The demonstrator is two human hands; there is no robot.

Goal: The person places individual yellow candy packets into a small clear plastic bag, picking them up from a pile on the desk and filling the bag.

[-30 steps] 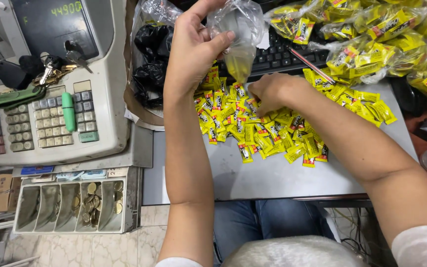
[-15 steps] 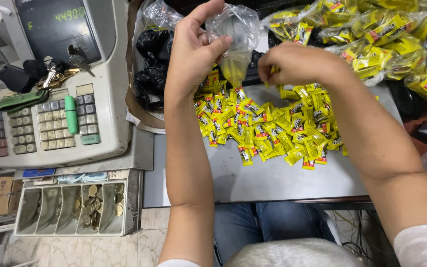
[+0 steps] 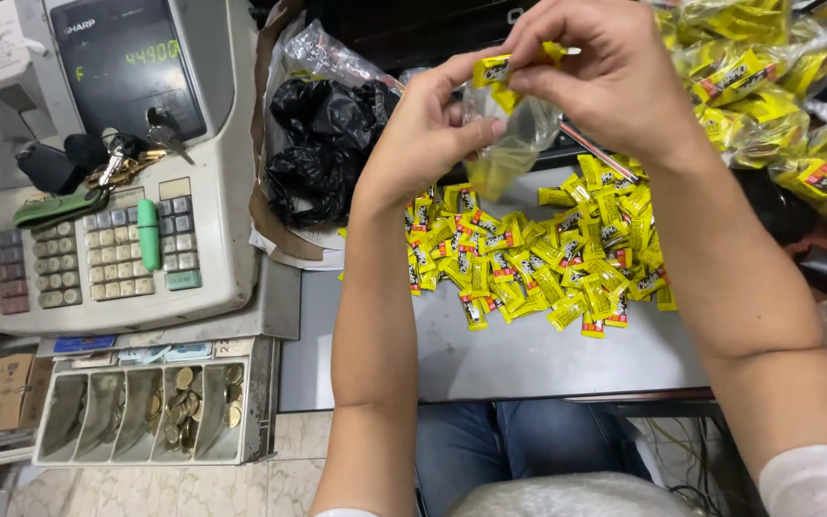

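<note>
Fingers [image 3: 567, 72] pinching yellow sachets [image 3: 500, 69], clear bag [image 3: 509, 144]

A small clear plastic bag [image 3: 509, 144] hangs upright with its mouth held open, a little yellow showing at its bottom. Small yellow candy packets with red print [image 3: 504, 69] sit gathered at its mouth. Below, a loose heap of matching yellow wrapped candies [image 3: 538, 258] lies spread on the grey countertop [image 3: 528, 359].

Yellow sachets [image 3: 538, 258] heaped on grey counter [image 3: 528, 359]; filled clear bags [image 3: 777, 86] upper right; register's dark screen [image 3: 126, 62] upper left.
</note>
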